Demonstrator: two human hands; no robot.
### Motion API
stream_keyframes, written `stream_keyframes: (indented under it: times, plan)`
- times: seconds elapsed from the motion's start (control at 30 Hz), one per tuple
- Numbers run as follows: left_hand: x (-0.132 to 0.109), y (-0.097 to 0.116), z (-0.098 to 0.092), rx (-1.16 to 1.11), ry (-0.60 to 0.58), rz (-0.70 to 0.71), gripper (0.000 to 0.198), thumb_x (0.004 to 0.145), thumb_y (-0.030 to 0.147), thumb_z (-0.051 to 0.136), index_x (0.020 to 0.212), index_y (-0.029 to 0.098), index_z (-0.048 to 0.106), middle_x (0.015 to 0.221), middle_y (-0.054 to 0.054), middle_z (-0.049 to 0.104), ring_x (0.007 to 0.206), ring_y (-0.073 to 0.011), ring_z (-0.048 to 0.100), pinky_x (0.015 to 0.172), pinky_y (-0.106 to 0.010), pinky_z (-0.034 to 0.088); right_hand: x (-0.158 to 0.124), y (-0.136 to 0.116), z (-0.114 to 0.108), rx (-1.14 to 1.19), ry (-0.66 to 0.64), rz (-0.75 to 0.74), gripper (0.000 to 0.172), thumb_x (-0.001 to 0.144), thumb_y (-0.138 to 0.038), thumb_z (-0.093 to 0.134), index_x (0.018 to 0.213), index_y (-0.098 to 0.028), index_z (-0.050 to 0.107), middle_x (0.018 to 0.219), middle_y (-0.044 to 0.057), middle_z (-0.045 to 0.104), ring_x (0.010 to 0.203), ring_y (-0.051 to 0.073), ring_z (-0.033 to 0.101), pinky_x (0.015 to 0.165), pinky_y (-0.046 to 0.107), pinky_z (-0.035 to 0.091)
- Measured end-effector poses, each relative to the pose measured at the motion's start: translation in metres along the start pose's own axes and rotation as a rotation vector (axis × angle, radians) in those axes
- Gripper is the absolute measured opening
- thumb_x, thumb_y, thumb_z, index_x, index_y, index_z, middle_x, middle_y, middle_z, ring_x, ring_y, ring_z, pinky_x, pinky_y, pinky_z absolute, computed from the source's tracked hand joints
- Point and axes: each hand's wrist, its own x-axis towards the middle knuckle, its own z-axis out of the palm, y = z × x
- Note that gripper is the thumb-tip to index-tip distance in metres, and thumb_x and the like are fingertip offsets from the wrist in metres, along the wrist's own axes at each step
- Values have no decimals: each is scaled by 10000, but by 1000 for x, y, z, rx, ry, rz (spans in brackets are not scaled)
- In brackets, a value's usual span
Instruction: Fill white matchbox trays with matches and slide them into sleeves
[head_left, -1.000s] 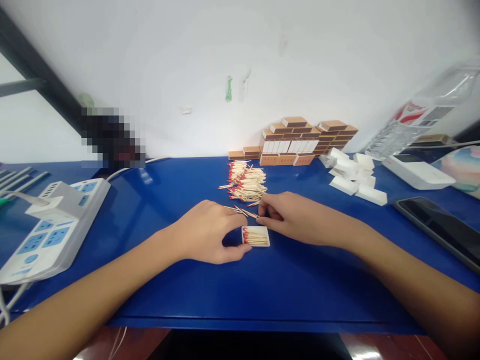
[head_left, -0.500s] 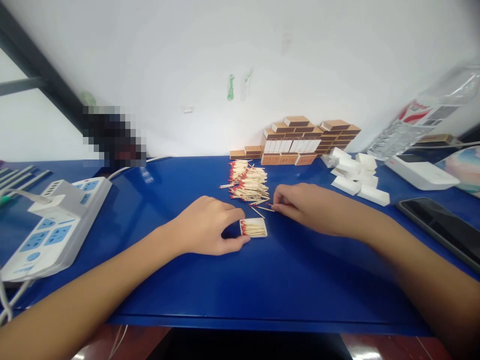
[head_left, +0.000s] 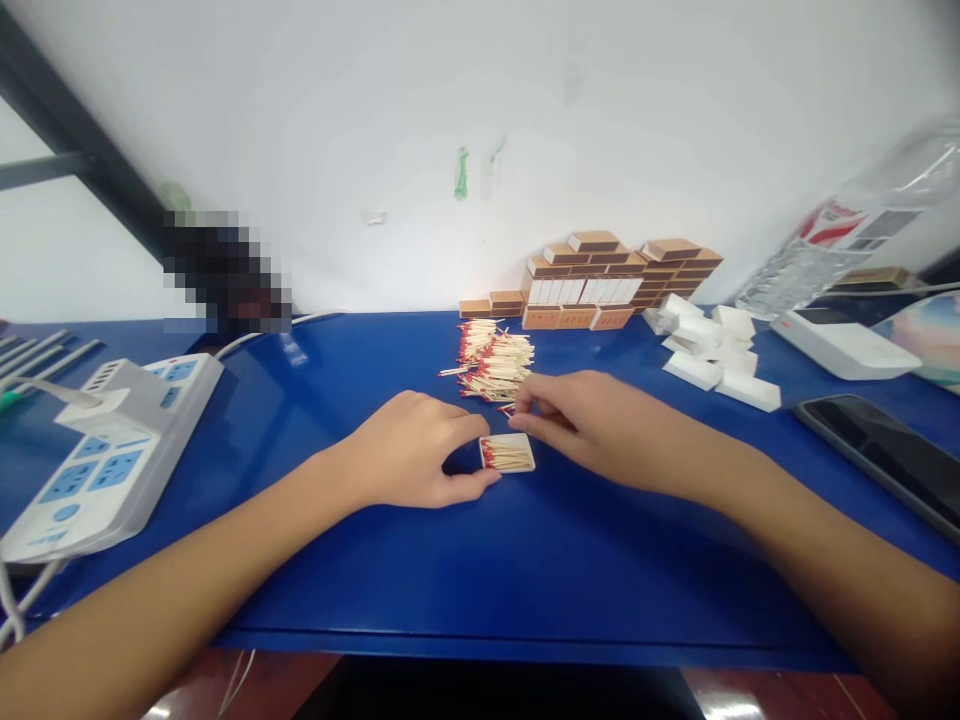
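Observation:
My left hand grips the left end of a small white matchbox tray between thumb and fingers. Red-tipped matches lie side by side in the tray, heads to the left. Just above the tray's right corner is my right hand, its thumb and fingers pinched together; whatever they hold is hidden. By those fingertips a few loose matches show in part. Behind both hands spreads a big pile of matches on the blue table.
Stacked matchboxes stand against the wall. White empty trays are heaped to their right, near a white device, a plastic bottle and a phone. A power strip with cables lies at left.
My right hand has moved left, from beside the loose matches to the tray's upper right corner, covering part of those matches. The left hand and tray stay nearly still.

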Motion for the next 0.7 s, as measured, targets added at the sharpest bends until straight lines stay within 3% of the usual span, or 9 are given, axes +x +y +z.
stream_keyframes:
  times: [0.1,0.33,0.5,0.7]
  plan:
    - [0,2,-1,-16,4,9,286,925,464,628,962,197,723,713,26,694,610,-138,623,561,-295,350,5,6,0,-89,65,93,206,1015,-363,544,900,-208,616,795,31,684,659,166,557,593,295,281]
    - [0,2,0,-15,11,16,291,916,464,634,967,195,733,716,20,699,609,-143,620,559,-295,338,9,3,14,-141,-23,111,186,1007,-323,553,891,-202,632,828,52,717,697,183,611,586,298,299]
    - [0,2,0,-6,22,24,295,917,462,635,974,191,735,708,21,695,613,-149,627,558,-301,332,5,11,8,-209,-63,94,188,1009,-325,557,883,-214,641,843,49,730,714,199,630,593,303,319]
    - [-1,2,-1,3,18,20,295,918,462,640,1001,196,737,712,25,696,617,-150,631,559,-298,330,6,15,6,-203,-46,121,141,1012,-347,565,1024,-218,621,908,51,734,763,217,649,611,305,355]
